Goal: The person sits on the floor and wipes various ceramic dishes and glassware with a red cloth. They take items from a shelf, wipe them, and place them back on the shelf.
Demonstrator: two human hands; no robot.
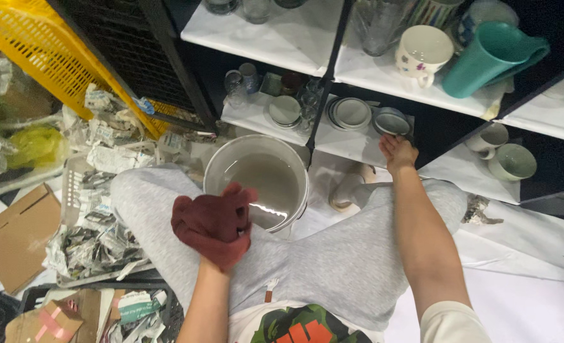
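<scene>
Head view: my left hand [221, 244] is closed around a dark red cloth [213, 222], which covers the fingers entirely; it hangs over the near rim of a white bucket [215, 162] holding cloudy water, set on the floor between my grey-trousered knees. My right hand [396, 152] reaches to the low white shelf [352, 145], fingers on a stack of small plates [391, 122]; whether they grip it I cannot tell. A second plate stack [350, 113] sits just beside. A teal jug [488, 57] and white mug [422, 52] stand on the shelf above. Crumpled newspaper [94, 238] lies left.
</scene>
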